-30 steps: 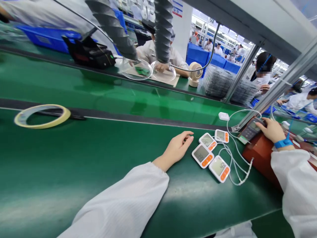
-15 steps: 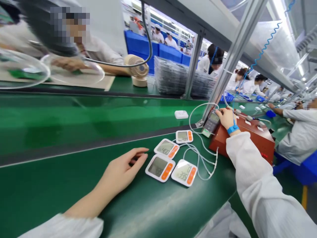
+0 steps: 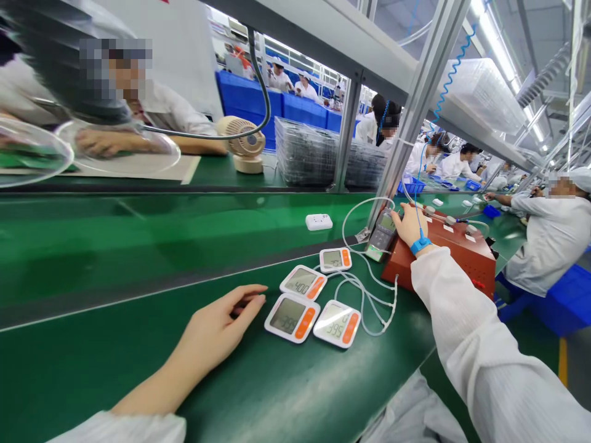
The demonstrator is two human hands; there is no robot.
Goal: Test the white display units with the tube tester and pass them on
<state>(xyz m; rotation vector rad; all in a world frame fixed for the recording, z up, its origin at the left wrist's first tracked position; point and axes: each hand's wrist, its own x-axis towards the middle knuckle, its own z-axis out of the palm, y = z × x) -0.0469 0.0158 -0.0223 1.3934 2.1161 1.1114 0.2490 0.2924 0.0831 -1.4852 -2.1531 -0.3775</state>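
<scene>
My left hand (image 3: 219, 326) rests on the green bench with its fingers loosely extended and nothing in them. Just right of its fingertips lie several white blood pressure monitors with orange button panels; the closest is the front-left monitor (image 3: 292, 317), beside the monitor reading 395 (image 3: 337, 324). Behind them are the monitor reading 400 (image 3: 303, 282) and a smaller-looking one (image 3: 335, 260). Thin clear tubes (image 3: 364, 295) run from them to a red-brown box (image 3: 455, 252). My right hand (image 3: 410, 226), with a blue wrist strap, bends over the box's near-left top, beside a handheld meter (image 3: 381, 235); its fingertips are partly hidden.
A white device (image 3: 319, 222) lies on the green belt (image 3: 138, 227) behind the bench. A metal post (image 3: 406, 129) rises by the meter. Across the belt are a small fan (image 3: 245, 143), stacked clear trays (image 3: 305, 151) and a co-worker's hand (image 3: 99, 143). Another person (image 3: 549, 227) sits at right.
The whole view has shifted slightly, so things appear further left and lower. The white device on the belt has slid a little left. Both hands keep about the same places.
</scene>
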